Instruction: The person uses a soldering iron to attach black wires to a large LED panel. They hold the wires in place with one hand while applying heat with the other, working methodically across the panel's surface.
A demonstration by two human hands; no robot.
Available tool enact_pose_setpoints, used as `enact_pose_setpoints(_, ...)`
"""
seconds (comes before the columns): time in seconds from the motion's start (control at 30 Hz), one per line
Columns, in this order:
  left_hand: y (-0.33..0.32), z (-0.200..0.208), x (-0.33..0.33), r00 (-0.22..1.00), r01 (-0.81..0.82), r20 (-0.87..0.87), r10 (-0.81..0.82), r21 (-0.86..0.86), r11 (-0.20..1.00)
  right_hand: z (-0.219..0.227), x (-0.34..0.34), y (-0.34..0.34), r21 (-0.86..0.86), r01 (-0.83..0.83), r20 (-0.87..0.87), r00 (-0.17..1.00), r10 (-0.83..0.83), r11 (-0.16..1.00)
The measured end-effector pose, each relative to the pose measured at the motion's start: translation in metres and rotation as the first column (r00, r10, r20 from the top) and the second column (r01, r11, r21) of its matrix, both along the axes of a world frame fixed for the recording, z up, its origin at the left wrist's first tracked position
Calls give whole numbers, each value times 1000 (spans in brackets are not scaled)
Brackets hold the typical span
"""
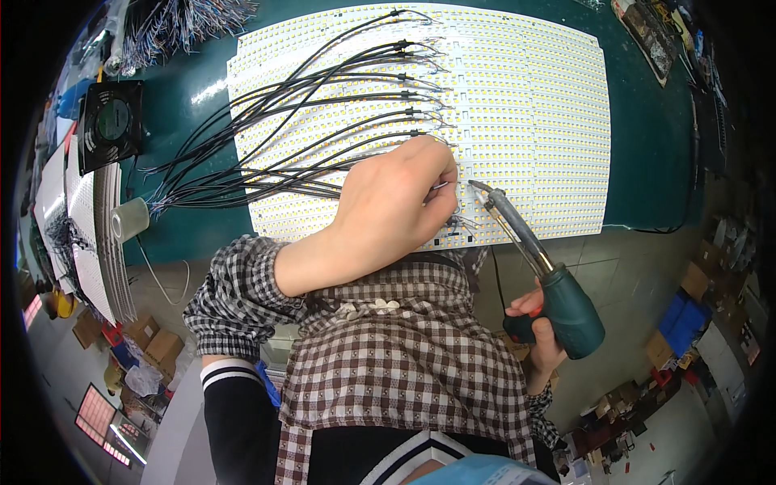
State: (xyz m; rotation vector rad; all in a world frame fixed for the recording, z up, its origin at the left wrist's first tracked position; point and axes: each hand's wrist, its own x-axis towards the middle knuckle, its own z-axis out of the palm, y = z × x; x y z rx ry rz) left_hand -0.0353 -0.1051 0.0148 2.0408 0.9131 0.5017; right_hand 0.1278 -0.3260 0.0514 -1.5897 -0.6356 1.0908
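My left hand (392, 202) is over the near part of a white LED board (558, 97), its thumb and forefinger pinched on a thin wire that barely shows between them. In my right hand (547, 346) is a green soldering gun (572, 317), gripped by its handle below the board's near edge. Its long metal barrel slants up and left, and the tip is close to the board, just right of my left fingertips. Whether the tip touches the board I cannot tell. Several black cables (323, 97) run across the board's left part, their thin wire ends in a column near its middle.
A black fan (111, 123) stands on the green table (190, 89) at the left. Near it are a pale roll (130, 220) and a stack of white boards (101, 242). A bundle of wires (178, 28) lies far left, a worn flat plate (644, 40) far right.
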Motion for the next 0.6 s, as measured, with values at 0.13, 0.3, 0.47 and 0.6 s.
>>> enact_pose_setpoints(0.13, 3, 1, 0, 1000, 0, -11, 0, -50, 999, 1, -2, 2, -6, 17, -23, 1000, -17, 1000)
enact_pose_setpoints(0.3, 2, 1, 0, 1000, -13, -4, 13, -69, 998, -1, -4, 1, -10, 21, -45, 999, -21, 1000)
enact_pose_setpoints(0.47, 3, 1, 0, 1000, -6, -7, 6, -72, 997, 0, -3, 3, 70, 27, -176, 984, -14, 997)
enact_pose_setpoints(0.6, 3, 2, 0, 1000, -3, -12, 2, -78, 997, 0, -2, 2, 61, 13, -162, 987, -3, 998)
